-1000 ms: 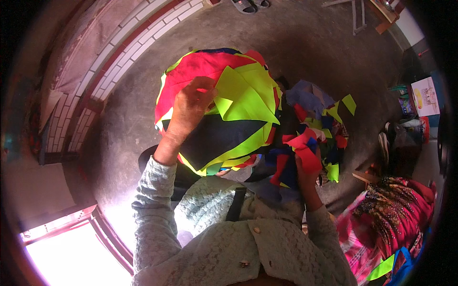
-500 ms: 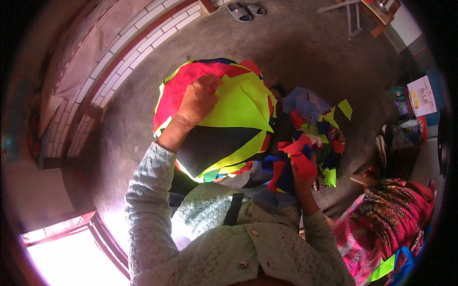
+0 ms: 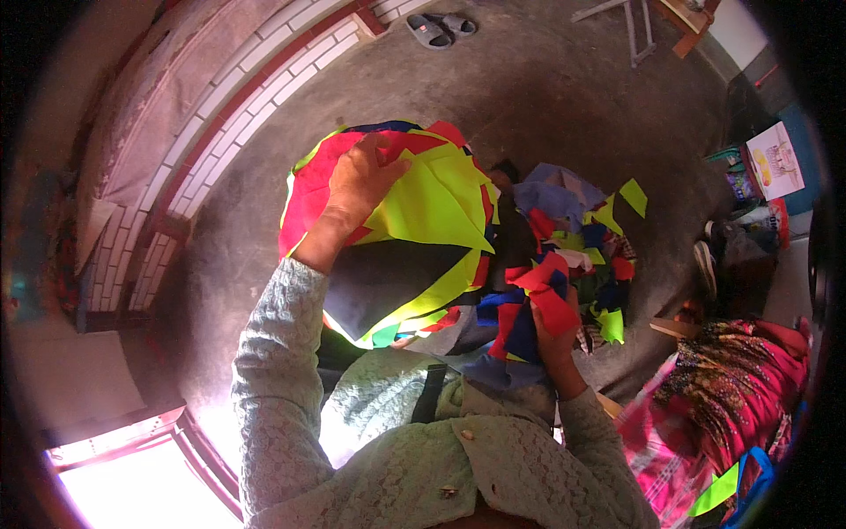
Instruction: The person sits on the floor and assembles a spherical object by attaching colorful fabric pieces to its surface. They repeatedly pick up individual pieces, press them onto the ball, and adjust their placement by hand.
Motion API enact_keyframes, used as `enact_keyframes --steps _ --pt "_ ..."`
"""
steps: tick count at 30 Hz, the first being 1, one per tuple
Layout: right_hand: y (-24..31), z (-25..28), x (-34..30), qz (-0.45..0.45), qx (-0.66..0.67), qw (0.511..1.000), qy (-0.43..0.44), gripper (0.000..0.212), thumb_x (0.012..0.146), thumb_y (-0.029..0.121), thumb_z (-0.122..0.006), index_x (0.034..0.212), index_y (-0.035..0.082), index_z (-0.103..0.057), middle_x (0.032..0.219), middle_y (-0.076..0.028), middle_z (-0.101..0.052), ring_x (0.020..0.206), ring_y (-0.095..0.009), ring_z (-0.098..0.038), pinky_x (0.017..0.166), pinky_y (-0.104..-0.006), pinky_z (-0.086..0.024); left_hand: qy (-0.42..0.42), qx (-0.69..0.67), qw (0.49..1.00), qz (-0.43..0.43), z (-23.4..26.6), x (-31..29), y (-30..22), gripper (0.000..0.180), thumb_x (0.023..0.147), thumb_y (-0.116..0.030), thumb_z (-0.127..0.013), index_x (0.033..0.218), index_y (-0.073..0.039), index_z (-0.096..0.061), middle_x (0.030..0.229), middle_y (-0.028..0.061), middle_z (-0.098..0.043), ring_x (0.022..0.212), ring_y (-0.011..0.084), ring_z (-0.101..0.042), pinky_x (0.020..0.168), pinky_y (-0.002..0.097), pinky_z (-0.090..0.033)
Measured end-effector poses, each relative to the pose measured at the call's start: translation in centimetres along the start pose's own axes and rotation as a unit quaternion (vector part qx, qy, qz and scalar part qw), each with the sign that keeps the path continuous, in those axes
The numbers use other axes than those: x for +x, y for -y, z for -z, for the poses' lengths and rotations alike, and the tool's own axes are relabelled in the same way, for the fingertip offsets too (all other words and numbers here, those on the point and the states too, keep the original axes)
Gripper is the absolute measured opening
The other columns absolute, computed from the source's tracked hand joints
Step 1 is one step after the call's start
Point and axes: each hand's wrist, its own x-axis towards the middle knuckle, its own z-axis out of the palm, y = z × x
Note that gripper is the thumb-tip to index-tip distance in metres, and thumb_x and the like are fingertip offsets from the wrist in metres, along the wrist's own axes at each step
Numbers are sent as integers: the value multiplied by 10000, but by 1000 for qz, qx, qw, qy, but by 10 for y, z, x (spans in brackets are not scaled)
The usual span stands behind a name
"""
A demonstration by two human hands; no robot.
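Note:
A round, domed bundle covered in overlapping cloth pieces (image 3: 432,198) in red, neon yellow and black stands before my knees. On its upper left my left hand (image 3: 359,181) rests, thumb and forefinger apart, at the border of the red and yellow pieces. My right hand (image 3: 555,333), lower and to the right, is closed around red cloth scraps (image 3: 548,295); its fingers are partly covered by them. Blue and red scraps (image 3: 511,331) lie beside that hand over my lap. Past it spreads a loose heap of mixed cloth scraps (image 3: 564,194).
Grey slippers (image 3: 441,31) lie on the concrete floor at the far side. A white-tiled ledge (image 3: 256,110) runs along the left. To the right are pink patterned cloth (image 3: 723,397), shoes (image 3: 705,264) and a white box (image 3: 775,160). A wooden piece (image 3: 674,327) sits near the scraps.
My left hand has shifted slightly on the bundle, and its thumb now stands away from the fingers. My right hand still holds the red scraps. The whole view has tilted a little.

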Motion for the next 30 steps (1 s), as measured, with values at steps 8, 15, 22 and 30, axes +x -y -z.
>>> enact_keyframes --steps 8,15,22,30 --pt "-5 0 -2 -27 -3 1000 -4 352 810 141 -702 1092 0 -547 1004 -149 -594 921 -289 -602 799 -360 -466 33 146 989 1 -2 9 -9 190 734 -276 -707 809 -105 -669 796 107 -660 762 292 -655 649 407 -505" --pt "-13 2 -4 12 -11 1000 -3 361 812 157 -707 1083 -15 -542 953 -140 -591 869 -282 -598 766 -358 -468 46 174 982 52 -3 16 -14 226 746 -309 -692 924 -171 -714 954 107 -674 895 308 -653 759 439 -520" --pt "-14 1 -3 7 -31 999 -7 385 806 176 -714 1091 -14 -538 966 -147 -596 886 -285 -610 761 -366 -472 70 161 984 37 1 21 -16 220 756 -301 -700 934 -173 -712 953 95 -682 889 290 -659 761 427 -519" --pt "-18 -1 -4 16 -26 999 -12 451 801 182 -719 1149 -28 -523 1055 -170 -604 939 -278 -619 790 -358 -481 50 153 987 6 -1 21 -13 172 757 -273 -688 901 -180 -697 934 97 -664 879 288 -656 749 424 -518"
